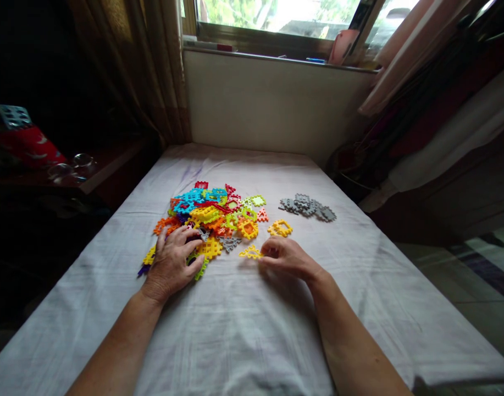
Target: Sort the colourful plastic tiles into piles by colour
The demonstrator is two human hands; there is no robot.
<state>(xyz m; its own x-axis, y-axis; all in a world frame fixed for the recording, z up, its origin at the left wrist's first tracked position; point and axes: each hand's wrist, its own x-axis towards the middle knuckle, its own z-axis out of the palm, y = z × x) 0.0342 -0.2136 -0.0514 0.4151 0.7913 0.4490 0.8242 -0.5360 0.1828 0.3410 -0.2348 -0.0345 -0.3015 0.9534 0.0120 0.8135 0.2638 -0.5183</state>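
Note:
A heap of interlocking plastic building tiles [189, 201] in many colours lies on the cloth-covered table. My left hand [172, 261] rests on the near left part of the heap, its fingers spread over several tiles. Between thumb and fingertips, my right hand [288, 256] pinches a yellow triangular tile [250, 252] just above or on the cloth; which of the two I cannot tell. A yellow tile [280, 227] lies beyond that hand. Close to my left fingertips is a grey triangular tile [229, 243].
A separate pile of grey tiles [307, 206] lies at the right, on the white tablecloth [243, 341]. Behind the table is a wall [272, 102] under a window. Eyeglasses [72, 168] and a red container [27, 146] stand on a dark surface at the left.

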